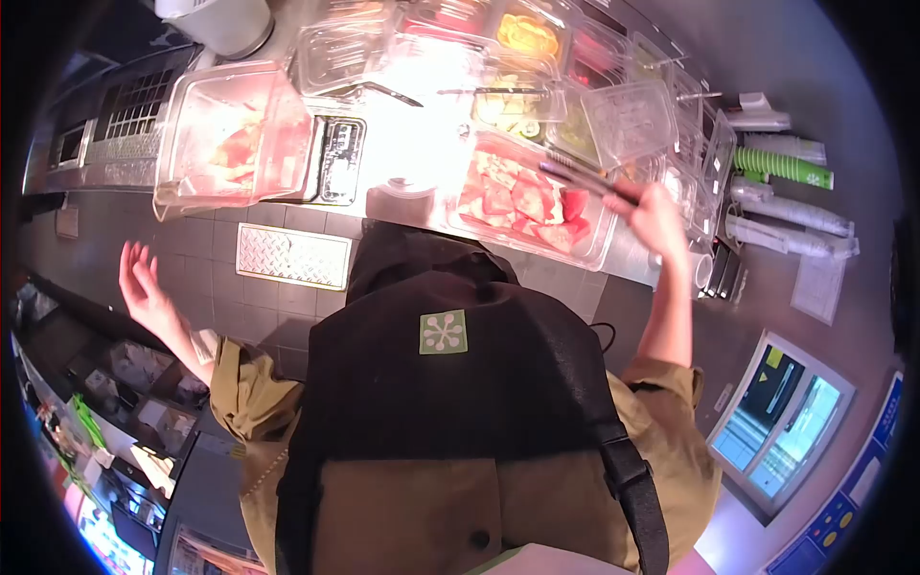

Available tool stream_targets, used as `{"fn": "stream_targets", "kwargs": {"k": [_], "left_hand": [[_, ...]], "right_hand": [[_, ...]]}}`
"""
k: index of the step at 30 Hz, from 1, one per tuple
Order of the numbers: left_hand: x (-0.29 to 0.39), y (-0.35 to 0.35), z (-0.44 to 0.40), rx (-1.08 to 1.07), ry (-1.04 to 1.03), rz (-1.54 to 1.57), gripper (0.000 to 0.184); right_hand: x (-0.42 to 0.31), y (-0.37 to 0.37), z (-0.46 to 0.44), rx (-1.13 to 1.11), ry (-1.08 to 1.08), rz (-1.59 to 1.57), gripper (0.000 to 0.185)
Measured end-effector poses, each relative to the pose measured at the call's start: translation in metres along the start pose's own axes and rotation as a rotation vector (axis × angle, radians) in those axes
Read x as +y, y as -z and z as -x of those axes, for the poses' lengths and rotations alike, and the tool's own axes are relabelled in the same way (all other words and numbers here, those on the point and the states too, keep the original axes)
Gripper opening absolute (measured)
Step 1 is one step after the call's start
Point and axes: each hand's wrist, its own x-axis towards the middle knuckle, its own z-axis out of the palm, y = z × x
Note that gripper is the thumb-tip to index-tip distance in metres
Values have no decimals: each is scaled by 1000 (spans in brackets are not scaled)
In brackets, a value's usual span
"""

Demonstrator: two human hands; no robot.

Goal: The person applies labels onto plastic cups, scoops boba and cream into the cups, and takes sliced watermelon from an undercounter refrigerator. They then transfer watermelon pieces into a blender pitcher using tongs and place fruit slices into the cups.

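Observation:
My right hand (652, 218) is closed around the end of a pair of tongs (586, 179), which look dark and metallic. Their tips reach over the far right part of a clear tub (602, 251) filled with pinkish-red chunks (517, 199) that look like cut fruit. Out to the left, my left hand (142, 281) hangs in the air with its fingers apart and nothing in it. The nearest thing to it on the counter is a large clear container (287, 101) with similar pink pieces inside, beside a black scale-like device (338, 158).
Several clear tubs of cut food line the back of the counter, one with yellow pieces (528, 36). Another pair of tongs (388, 93) lies among them. Stacked green cups (788, 167) and clear cups sit at the right. A glaring light washes out the middle.

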Motion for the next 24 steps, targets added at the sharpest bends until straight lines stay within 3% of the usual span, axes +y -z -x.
{"fn": "stream_targets", "kwargs": {"k": [3,6,16,19,24], "left_hand": [[28,-12,8,171,33,-8,36],[49,-31,11,251,-2,46,34],[60,-54,20,166,-13,103,32],[56,-44,23,197,-4,111,30],[49,-33,30,238,5,105,29]], "right_hand": [[26,-46,25,-21,-113,27,25],[15,-77,37,94,116,47,30],[16,-118,15,197,359,316,39],[19,-99,20,210,316,220,37],[37,-55,20,37,89,-242,22]]}}
